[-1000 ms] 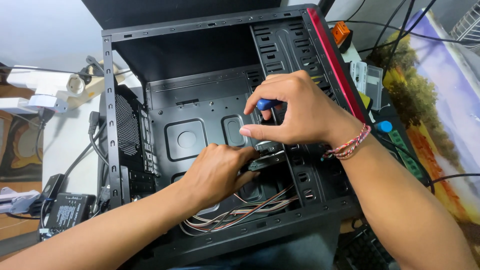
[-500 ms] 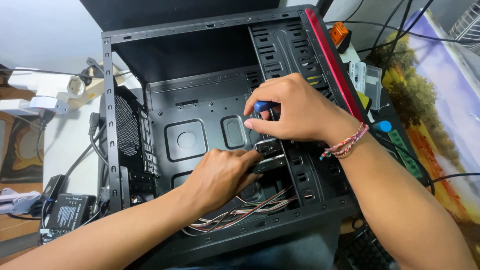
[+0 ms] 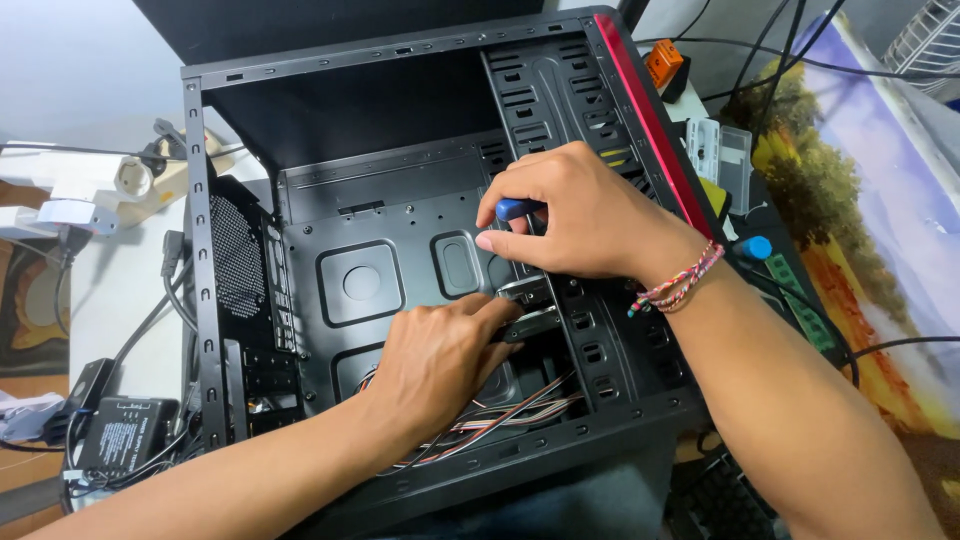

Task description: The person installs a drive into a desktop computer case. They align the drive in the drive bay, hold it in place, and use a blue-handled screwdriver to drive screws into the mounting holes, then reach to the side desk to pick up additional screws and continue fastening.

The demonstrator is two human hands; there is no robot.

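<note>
- The right hand (image 3: pixel 580 215) has its fingers clenched around a blue-handled screwdriver (image 3: pixel 515 208), held over the drive cage inside the open black computer case (image 3: pixel 400 260) on the desk.
- The left hand (image 3: pixel 440 355) pinches a small metal bracket (image 3: pixel 530 320) against the cage.
- The bracket looks stiff, light and thin, with edges probably sharp; holding it by the flat sides seems safest.
- The smooth screwdriver handle may slip, so a full grip is wise.
- Loose coloured wires (image 3: pixel 510 410) lie below.

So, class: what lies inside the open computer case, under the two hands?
Inside the computer case: a bundle of coloured wires beneath the left hand. The right hand hides most of a blue-handled screwdriver; its tip is covered.
</note>
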